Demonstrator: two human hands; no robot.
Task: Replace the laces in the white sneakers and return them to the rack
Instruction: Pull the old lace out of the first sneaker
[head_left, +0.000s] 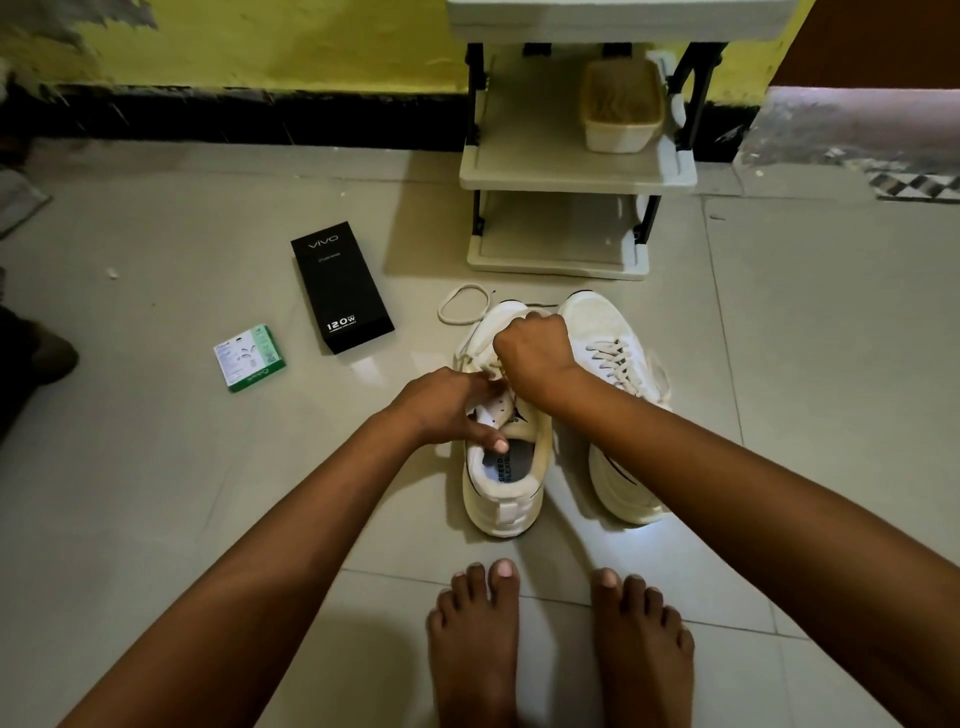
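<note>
Centre of frame: two white sneakers side by side on the tiled floor, toes toward the rack (576, 176) at upper centre. Left sneaker (501, 467) partly unlaced, tongue and eyelets exposed; right sneaker (613, 364) laced, heel hidden under the right forearm.

Left hand (447, 405) at the left sneaker's throat: thumb pressed down on the collar, tip inside the opening; fingers curled round the upper beside the eyelets, gripping the shoe.

Right hand (535, 353) over the forefoot of the same sneaker: fingers curled tight into a fist, back of the hand toward the camera. Lace (462, 306) emerging above the knuckles and looping onto the floor just beyond the toe; actual pinch hidden by the fist, apparently clamped on the lace.

Left of centre: black box (340, 288) lying flat on the floor. Further left and lower: small green-and-white packet (249, 358). Middle shelf of the rack: cream tub (621, 106), right side. Bottom centre: two bare feet (556, 634) on the tiles, just behind the sneakers' heels.
</note>
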